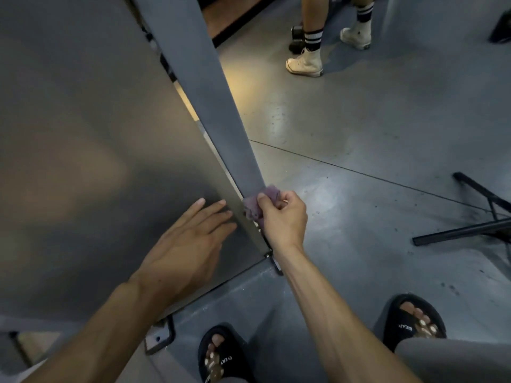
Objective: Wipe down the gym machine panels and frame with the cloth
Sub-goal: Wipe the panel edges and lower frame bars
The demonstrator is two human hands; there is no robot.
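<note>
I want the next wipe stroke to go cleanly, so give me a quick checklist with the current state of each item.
1. Cloth gripped by right hand: ok.
2. Cloth touching the frame post: ok.
3. Left hand flat on the panel, clear of the cloth: ok.
4. Post above the cloth free of obstacles: ok.
5. Other person's shoes away from the post: ok.
6. Cloth clean enough: cannot tell.

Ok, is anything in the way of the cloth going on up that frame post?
Nothing visible. The right hand pinches the purple cloth against the grey frame post low down, and the post's face above it is bare. The left hand lies flat on the side panel, beside the post.
</note>
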